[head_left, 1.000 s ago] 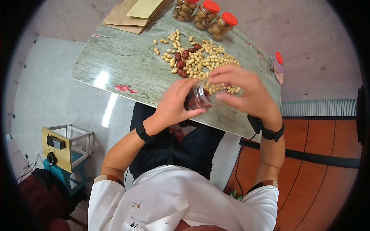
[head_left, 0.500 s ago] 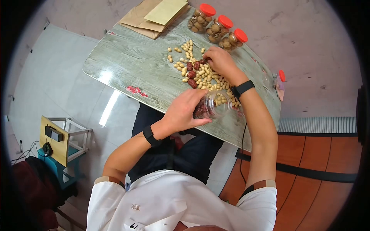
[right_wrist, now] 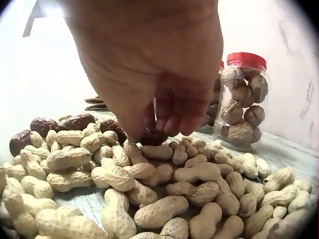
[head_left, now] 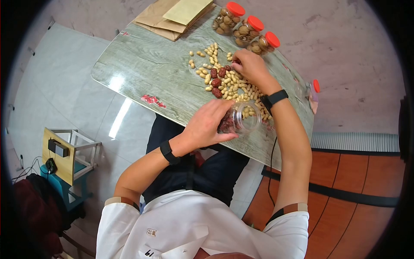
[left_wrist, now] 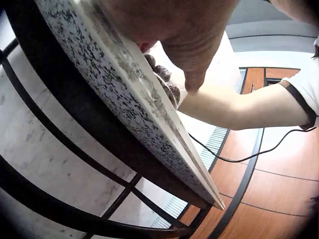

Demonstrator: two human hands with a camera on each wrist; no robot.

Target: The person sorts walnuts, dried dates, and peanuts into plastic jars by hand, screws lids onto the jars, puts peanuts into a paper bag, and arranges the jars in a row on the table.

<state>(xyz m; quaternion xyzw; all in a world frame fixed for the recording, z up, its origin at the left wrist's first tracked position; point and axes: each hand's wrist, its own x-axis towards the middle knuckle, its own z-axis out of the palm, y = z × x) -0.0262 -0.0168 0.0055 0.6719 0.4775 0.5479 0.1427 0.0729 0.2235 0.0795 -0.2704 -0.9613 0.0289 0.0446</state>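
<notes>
My left hand (head_left: 207, 123) grips a clear plastic jar (head_left: 250, 117) tilted on its side at the table's near edge, its open mouth facing right. Dark red dates (head_left: 226, 124) lie inside the jar; the left wrist view shows several of them beneath my hand. Over the far side of a spread of unshelled peanuts (head_left: 235, 86), my right hand (head_left: 253, 70) reaches down. In the right wrist view its thumb and fingertips pinch a red date (right_wrist: 153, 138), partly hidden by the fingers. Several more dates (head_left: 216, 83) lie among the peanuts to the left.
Three red-lidded jars of walnuts (head_left: 244, 32) stand along the back edge. Brown paper bags (head_left: 161, 21) with a yellowish sheet (head_left: 187, 11) on top lie at the far left. Another red-lidded container (head_left: 316, 86) is at the right edge. A cable (head_left: 271, 172) hangs by the right arm.
My right hand has gone from the jar's mouth out to the far side of the peanuts and onto a date there. My left hand keeps its hold on the jar.
</notes>
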